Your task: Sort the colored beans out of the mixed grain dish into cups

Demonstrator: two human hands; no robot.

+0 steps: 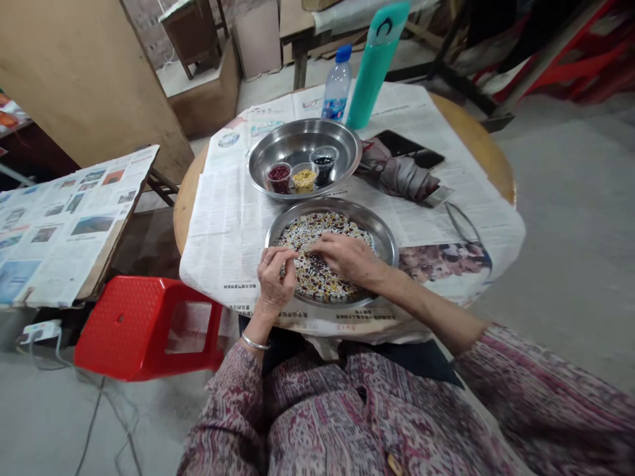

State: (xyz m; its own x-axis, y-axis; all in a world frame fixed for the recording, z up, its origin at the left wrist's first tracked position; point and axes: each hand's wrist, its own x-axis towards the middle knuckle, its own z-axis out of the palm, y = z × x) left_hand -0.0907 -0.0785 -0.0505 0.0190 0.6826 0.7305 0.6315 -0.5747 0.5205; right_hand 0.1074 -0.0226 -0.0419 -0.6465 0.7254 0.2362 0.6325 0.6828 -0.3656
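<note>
A shallow steel plate (391, 250) in front of me holds a mix of white, dark red, yellow and black grains and beans (325, 228). Over its left rim is my left hand (276, 277), thumb and fingers pressed together; anything between them is too small to make out. My right hand (350, 259) reaches across the plate, its fingertips pinched down among the grains, and what they grip is hidden. Just behind stands a steel basin (303, 137) with three clear cups: one of dark red beans (279, 177), one of yellow grains (304, 180), one of black beans (324, 168).
Newspaper (218, 218) covers the round table. At its back stand a plastic water bottle (337, 86) and a teal bottle (374, 73). A folded grey umbrella (407, 177) and a dark phone (409, 147) lie to the right. A red stool (129, 324) is at the left.
</note>
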